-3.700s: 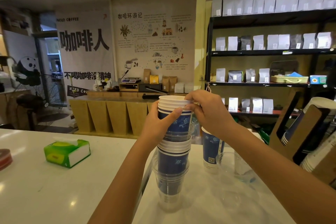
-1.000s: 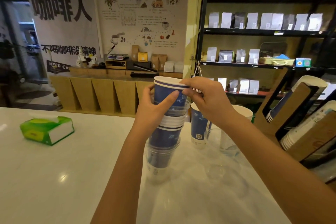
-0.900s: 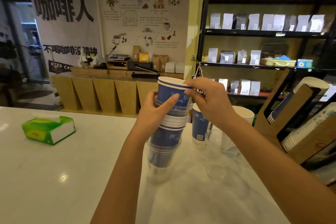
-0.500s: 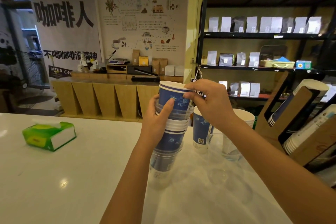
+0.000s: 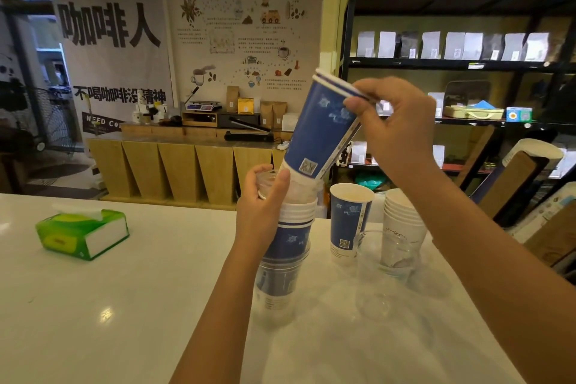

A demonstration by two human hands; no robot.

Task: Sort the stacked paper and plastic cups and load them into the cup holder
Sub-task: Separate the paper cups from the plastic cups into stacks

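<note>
Head view: right hand [image 5: 396, 131] pinches the blue cup [image 5: 321, 128] at its rim, cup tilted, base low-left just above the stack [image 5: 286, 246]. Left hand [image 5: 261, 206] grips the stack top on the counter [image 5: 124, 305]. Holder [image 5: 511, 184] lies right, nearer the right hand.

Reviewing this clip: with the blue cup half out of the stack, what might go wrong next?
1. The blue paper cup is tilted, its base still in the clear plastic cup; pulling may drag that cup along.
2. The left hand grips only the top of the mixed stack, which could tip.
3. Loose clear cups stand nearby and could be knocked.
</note>
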